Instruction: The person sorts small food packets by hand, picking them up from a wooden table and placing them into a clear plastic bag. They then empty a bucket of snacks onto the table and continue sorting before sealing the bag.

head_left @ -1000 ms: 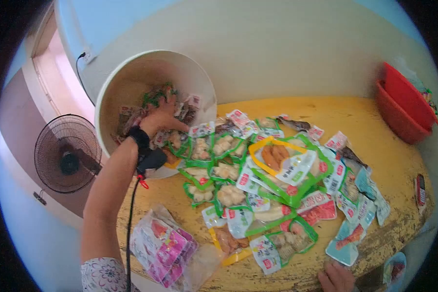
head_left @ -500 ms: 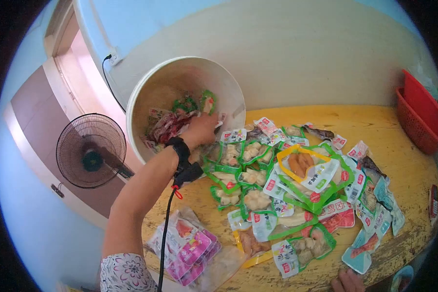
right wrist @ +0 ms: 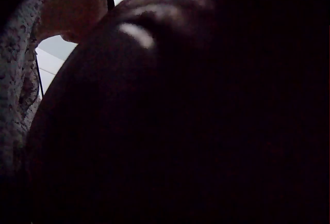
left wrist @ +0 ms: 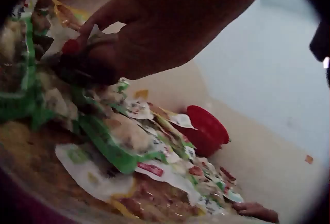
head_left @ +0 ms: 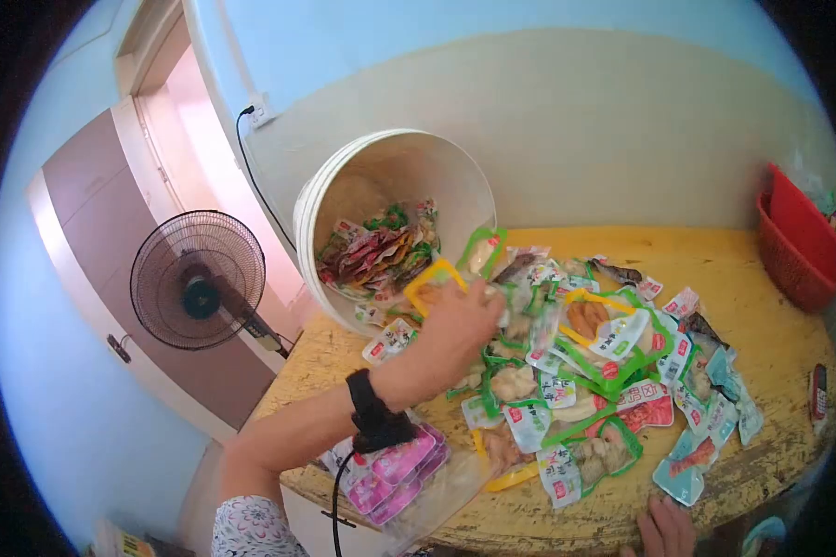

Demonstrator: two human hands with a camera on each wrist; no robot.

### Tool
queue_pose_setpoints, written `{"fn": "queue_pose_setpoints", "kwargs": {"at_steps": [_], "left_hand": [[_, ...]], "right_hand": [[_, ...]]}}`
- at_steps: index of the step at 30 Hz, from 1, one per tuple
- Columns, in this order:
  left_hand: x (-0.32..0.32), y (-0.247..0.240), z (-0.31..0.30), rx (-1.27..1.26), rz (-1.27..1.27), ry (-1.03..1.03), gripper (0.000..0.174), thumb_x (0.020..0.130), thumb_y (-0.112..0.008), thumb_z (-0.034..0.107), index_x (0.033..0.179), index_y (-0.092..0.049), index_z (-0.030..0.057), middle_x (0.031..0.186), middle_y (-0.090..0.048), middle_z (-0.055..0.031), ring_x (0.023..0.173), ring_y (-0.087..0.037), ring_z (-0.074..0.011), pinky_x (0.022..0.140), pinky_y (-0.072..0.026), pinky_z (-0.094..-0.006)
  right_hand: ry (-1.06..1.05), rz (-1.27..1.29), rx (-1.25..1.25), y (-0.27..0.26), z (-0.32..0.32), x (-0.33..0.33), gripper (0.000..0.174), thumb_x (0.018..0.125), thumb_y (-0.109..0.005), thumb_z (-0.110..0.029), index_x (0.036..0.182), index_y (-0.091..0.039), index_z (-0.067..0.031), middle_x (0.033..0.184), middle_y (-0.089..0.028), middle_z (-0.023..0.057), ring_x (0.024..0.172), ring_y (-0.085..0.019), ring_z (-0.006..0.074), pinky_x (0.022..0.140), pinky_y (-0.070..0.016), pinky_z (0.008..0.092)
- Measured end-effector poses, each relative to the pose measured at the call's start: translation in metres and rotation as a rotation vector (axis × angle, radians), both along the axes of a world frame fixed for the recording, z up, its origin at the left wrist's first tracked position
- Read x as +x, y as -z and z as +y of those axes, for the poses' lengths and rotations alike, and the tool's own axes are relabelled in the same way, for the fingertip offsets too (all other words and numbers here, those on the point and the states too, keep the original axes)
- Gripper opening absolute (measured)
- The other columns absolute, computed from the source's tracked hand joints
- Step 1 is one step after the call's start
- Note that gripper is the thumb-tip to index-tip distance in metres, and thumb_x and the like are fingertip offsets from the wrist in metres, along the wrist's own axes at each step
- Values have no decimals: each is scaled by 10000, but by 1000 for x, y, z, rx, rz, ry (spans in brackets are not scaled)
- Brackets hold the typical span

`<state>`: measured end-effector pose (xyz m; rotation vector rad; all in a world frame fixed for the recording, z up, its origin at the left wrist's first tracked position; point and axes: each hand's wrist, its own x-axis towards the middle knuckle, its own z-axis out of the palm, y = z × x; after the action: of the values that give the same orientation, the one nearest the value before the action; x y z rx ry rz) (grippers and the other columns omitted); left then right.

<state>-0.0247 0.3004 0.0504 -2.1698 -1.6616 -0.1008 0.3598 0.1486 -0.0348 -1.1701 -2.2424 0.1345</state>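
Observation:
My left hand (head_left: 455, 330) is just outside the bucket mouth, over the left side of the packet pile. Its fingers grip vacuum-sealed food packets: a yellow-edged packet (head_left: 434, 283) sticks out to the left and a green-edged packet (head_left: 482, 252) stands up behind the fingers. In the left wrist view the thumb and fingers close down among green-edged packets (left wrist: 111, 144). A white bucket (head_left: 320, 218) lies tipped on its side, with more packets (head_left: 372, 255) in it. At the table's front edge rests my right hand (head_left: 667, 529), fingers relaxed, holding nothing; the right wrist view is mostly dark.
Packets with green, yellow and blue edges, including a yellow-edged one (head_left: 593, 320), spread over the worn yellow table (head_left: 697, 246). Pink packs (head_left: 395, 483) in clear plastic lie at front left. Red baskets (head_left: 794, 251) and a phone (head_left: 818, 395) are at right; a fan (head_left: 200, 278) stands left.
My left hand has come out of the bucket toward the pile, bringing packets with it. The head view has shifted, so the scene sits farther right. My right hand stays at the table edge.

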Motion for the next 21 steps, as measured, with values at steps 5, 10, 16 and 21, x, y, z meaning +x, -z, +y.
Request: {"fn": "queue_pose_setpoints", "kwargs": {"at_steps": [5,10,16,21], "left_hand": [[42,14,7,101,-39,190,622,658,-690,-18,1249,-497,9,1171,-507,-208,1063,-509,-388,920,-457,-465],[85,23,29,87,-189,353,653,635,-698,-47,1251,-479,-33,1223,-480,-226,1155,-477,-431,973,-461,-486],[124,25,15,-29,-438,575,844,710,-723,-26,1468,-356,16,1461,-368,-265,1373,-349,-504,1121,-405,-504],[114,15,-8,-6,-509,649,802,807,-695,12,1521,-331,47,1548,-315,-254,1413,-344,-474,1157,-373,-498]], "right_hand": [[-4,9,15,1,-1,-2,392,981,-617,-153,1352,-595,-26,1445,-563,139,1347,-505,345,1095,-387,479],[21,-13,-14,-2,-4,-4,380,993,-602,-161,1349,-598,-28,1451,-561,125,1339,-509,343,1094,-390,477],[4,40,2,-1,-4,-5,364,1027,-565,-183,1359,-600,-38,1445,-568,117,1334,-510,342,1091,-393,477],[-2,37,25,2,-3,-3,370,1021,-576,-192,1359,-606,-45,1434,-576,117,1319,-521,341,1085,-398,476]]}}
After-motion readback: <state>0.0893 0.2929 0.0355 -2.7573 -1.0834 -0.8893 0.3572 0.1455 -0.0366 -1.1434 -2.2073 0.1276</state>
